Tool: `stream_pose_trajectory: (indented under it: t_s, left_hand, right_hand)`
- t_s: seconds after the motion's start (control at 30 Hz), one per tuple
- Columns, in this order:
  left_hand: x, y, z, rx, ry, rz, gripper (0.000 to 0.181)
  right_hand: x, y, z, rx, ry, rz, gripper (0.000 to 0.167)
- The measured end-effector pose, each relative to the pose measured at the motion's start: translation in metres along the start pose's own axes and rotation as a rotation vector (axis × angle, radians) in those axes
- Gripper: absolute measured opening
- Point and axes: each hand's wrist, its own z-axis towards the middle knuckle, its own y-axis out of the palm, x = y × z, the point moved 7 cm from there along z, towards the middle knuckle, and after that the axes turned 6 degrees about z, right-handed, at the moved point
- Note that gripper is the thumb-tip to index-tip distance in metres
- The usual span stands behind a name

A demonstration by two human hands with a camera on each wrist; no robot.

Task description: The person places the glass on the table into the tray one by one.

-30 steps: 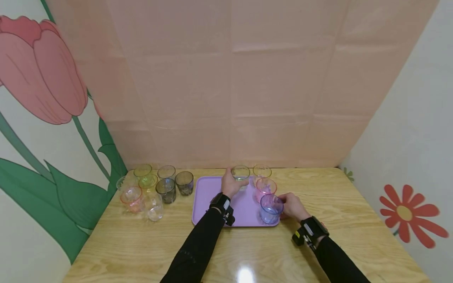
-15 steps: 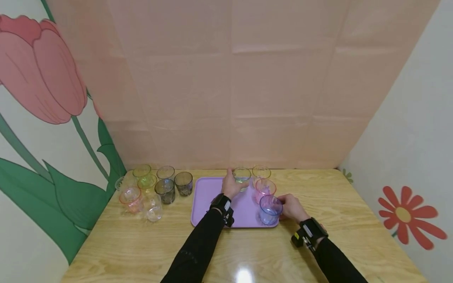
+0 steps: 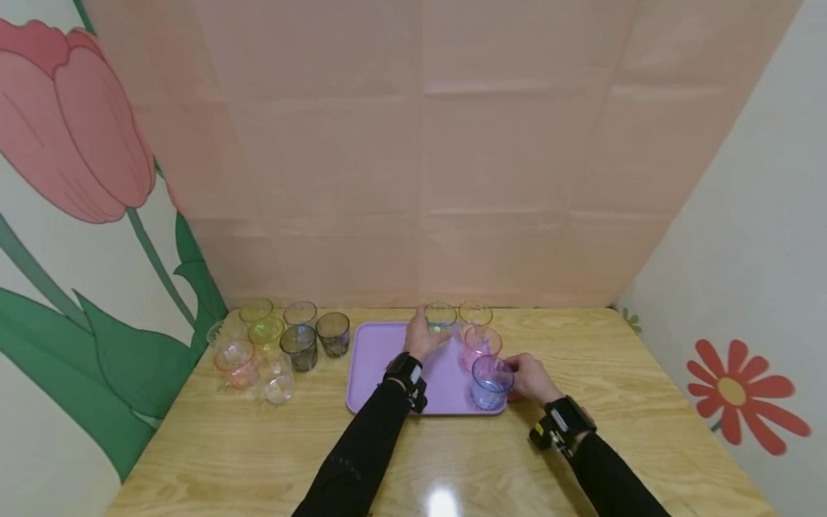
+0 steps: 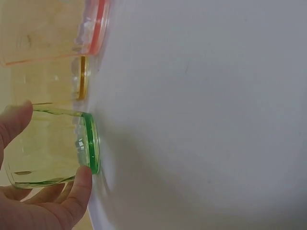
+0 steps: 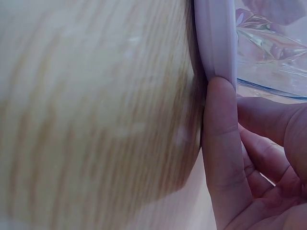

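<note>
My left hand grips a green glass upright at the back of the purple tray. In the left wrist view, thumb and fingers lie round this glass, its green base close to the tray surface. A blue glass stands at the tray's front right corner. Beside it is my right hand; in the right wrist view, one straight finger touches the outer tray rim, with the thumb near the blue glass. Pink and amber glasses stand in line behind the blue one.
Left of the tray, several glasses stand close together on the wooden table, among them dark ones, a clear one, an orange-pink one and a yellow-green one. A pink-beige sheet hangs behind the table.
The head view has shifted slightly. Over the last second the left hand has moved the green glass a little to the right, closer to the amber one; the right hand keeps its place by the blue glass.
</note>
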Motion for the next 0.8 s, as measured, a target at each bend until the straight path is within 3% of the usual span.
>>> stream_pose_trajectory:
  t_s: [0.27, 0.8]
  left_hand:
    - [-0.0022, 0.0032, 0.0015, -0.011, -0.03, -0.002, 0.078]
    - [-0.0082, 0.0105, 0.0036, -0.034, 0.025, -0.008, 0.073]
  right_hand:
    - [-0.0008, 0.0003, 0.0004, -0.011, 0.001, 0.018, 0.019]
    - [0.0022, -0.0003, 0.0027, 0.007, 0.021, -0.017, 0.016]
